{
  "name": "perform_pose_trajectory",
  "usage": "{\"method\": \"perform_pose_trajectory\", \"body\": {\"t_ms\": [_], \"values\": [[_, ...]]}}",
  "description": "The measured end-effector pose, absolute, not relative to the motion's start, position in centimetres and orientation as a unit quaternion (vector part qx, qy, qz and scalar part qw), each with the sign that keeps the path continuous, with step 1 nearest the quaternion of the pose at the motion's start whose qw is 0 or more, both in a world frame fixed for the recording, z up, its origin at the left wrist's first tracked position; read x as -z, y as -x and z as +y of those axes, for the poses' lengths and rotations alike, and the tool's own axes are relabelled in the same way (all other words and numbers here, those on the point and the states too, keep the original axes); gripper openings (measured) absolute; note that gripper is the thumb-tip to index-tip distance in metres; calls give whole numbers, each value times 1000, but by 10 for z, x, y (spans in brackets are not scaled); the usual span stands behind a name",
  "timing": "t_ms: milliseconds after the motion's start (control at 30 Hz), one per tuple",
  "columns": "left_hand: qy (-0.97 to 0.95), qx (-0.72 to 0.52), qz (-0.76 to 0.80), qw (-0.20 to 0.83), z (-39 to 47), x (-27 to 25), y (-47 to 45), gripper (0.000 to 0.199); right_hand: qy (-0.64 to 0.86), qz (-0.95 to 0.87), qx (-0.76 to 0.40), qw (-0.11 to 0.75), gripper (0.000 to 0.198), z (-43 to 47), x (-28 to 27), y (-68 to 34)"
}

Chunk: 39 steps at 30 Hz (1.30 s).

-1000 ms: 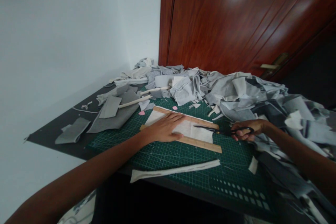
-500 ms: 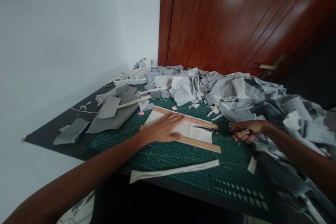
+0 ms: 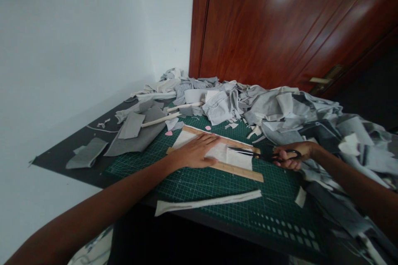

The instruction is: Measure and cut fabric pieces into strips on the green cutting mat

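My left hand [image 3: 199, 150] lies flat with spread fingers on a piece of white fabric [image 3: 231, 156], and it also touches the wooden ruler [image 3: 226, 140] along the fabric's far edge. A second wooden ruler [image 3: 239, 172] runs along the near edge, passing under the heel of that hand. To the right, my right hand [image 3: 289, 155] grips a pair of black-handled scissors [image 3: 261, 156] by the loops. Their blades point left over the fabric's right end; whether they touch it I cannot tell.
Under everything is a green cutting mat [image 3: 211, 188] on a dark table. A long cream strip [image 3: 208, 203] lies in front. Grey fabric scraps [image 3: 224, 105] pile up along the back and right. Folded grey pieces [image 3: 132, 126] are at left. A wooden door [image 3: 264, 29] stands behind.
The scissors' blades look slightly more spread over the fabric. My left hand stays in place, and the whole view has shifted a little.
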<state>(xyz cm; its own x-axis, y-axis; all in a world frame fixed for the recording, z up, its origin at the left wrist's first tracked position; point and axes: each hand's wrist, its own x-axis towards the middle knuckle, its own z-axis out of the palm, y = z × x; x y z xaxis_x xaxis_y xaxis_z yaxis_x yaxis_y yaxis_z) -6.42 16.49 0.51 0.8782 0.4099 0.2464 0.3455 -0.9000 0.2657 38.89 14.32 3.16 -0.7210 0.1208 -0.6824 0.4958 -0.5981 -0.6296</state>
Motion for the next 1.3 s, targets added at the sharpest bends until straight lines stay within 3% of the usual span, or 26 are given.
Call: {"method": "perform_pose_trajectory", "body": {"t_ms": [367, 933, 1300], "values": [[-962, -153, 199, 111, 165, -4, 64, 79, -379, 446, 803, 114, 63, 129, -50, -392], [-959, -152, 200, 132, 161, -12, 64, 76, -360, 458, 807, 102, 66, 155, -31, -361], [-961, -157, 194, 122, 161, -11, 63, 74, -366, 484, 793, 65, 51, 150, -26, -365]]}}
